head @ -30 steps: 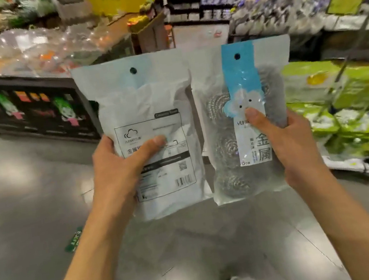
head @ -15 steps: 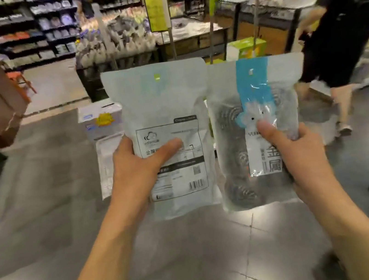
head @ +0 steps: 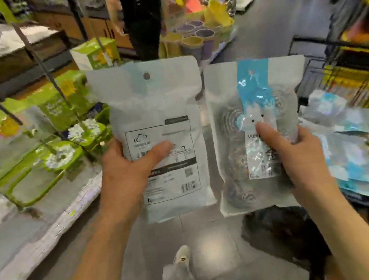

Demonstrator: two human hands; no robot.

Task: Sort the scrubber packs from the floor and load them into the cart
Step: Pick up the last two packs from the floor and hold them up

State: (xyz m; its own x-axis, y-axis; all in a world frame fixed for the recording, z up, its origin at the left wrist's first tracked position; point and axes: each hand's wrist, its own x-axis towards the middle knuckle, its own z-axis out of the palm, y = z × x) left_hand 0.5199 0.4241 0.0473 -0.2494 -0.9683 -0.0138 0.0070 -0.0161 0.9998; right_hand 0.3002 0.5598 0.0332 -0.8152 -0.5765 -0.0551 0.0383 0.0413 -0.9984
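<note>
Your left hand [head: 128, 175] grips the white scrubber pack [head: 159, 139], back label facing you, thumb across the label. Your right hand [head: 300, 157] pinches the blue-striped scrubber pack [head: 257, 133] just right of the white pack, upright, edges apart. Right of that pack, more packs [head: 345, 138] lie heaped in the cart [head: 309, 49]. Beyond the white pack stands a person in black [head: 141, 13].

Both bare forearms rise from the bottom of the frame toward its centre. The left hand [head: 126, 173] grips a flat white plastic pack [head: 157, 110], thumb across its front. The right hand [head: 302, 159] pinches a clear blue-striped pack [head: 236, 155], thumb pressing its label.
</note>
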